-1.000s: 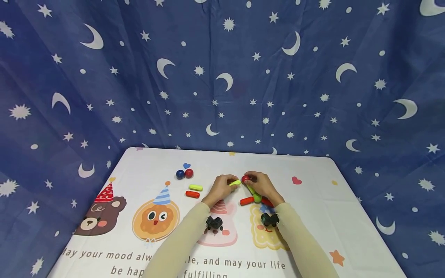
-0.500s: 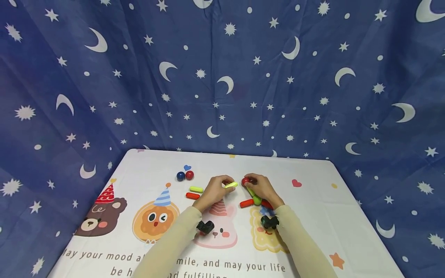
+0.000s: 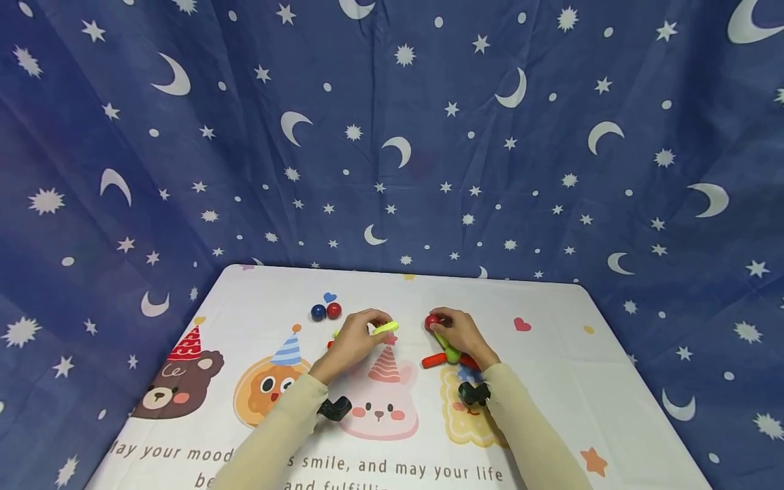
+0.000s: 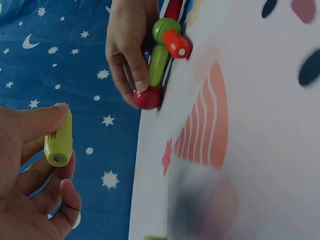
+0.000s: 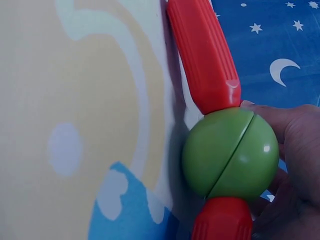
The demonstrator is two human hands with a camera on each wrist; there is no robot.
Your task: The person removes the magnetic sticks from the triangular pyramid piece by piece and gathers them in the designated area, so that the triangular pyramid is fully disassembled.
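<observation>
While the left hand pinches a yellow-green rod by its middle above the desk, fingers curled around it, the right hand grips the ball-and-rod assembly resting on the desk. The rod looks light, rigid and smooth, probably best held mid-length.

Left hand raised, fingers pinched together, right hand curled low, forearms converging

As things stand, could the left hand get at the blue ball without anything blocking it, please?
Probably yes: the blue ball lies in the open beside a red ball, just beyond the left hand. But that hand already holds a yellow-green stick.
</observation>
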